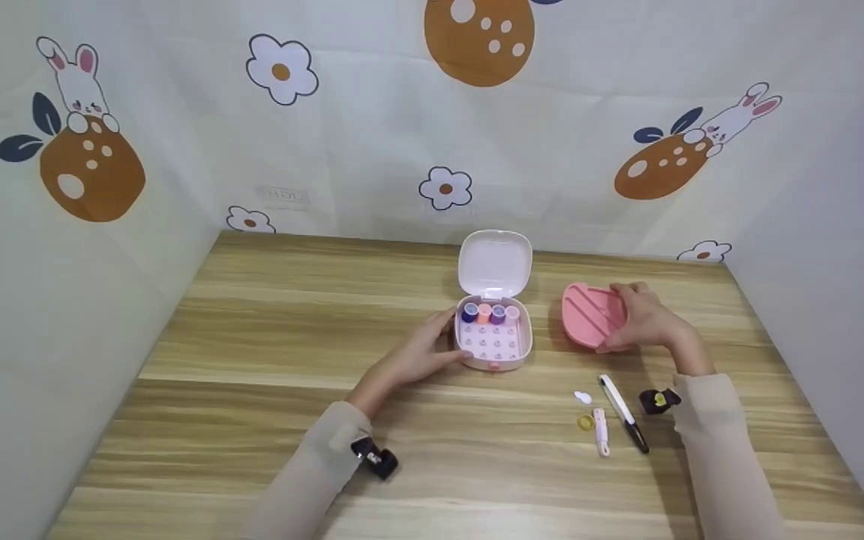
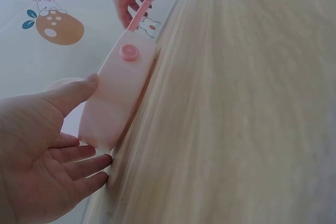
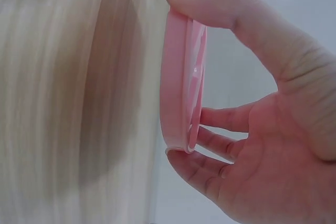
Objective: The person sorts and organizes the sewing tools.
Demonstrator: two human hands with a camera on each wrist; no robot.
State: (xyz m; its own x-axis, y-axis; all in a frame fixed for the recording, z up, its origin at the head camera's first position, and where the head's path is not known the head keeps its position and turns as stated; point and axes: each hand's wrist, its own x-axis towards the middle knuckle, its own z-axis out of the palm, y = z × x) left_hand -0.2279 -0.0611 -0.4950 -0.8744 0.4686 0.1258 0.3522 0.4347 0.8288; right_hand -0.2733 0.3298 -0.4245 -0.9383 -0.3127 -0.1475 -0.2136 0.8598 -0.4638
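A pale pink hinged box stands on the table with its lid raised. Several small spool-like cylinders in purple, orange and pink line its back edge. My left hand holds the box's left side, thumb near the front corner and fingers farther back. In the left wrist view the box's front shows a round pink clasp. My right hand grips a pink divided tray by its edges, right of the box. In the right wrist view this tray is tilted above the table, its shadow beneath.
Before my right hand lie a black-and-white pen, a slim pale pink tool, a small yellow ring and a little white piece. A patterned cloth wall borders the wooden table.
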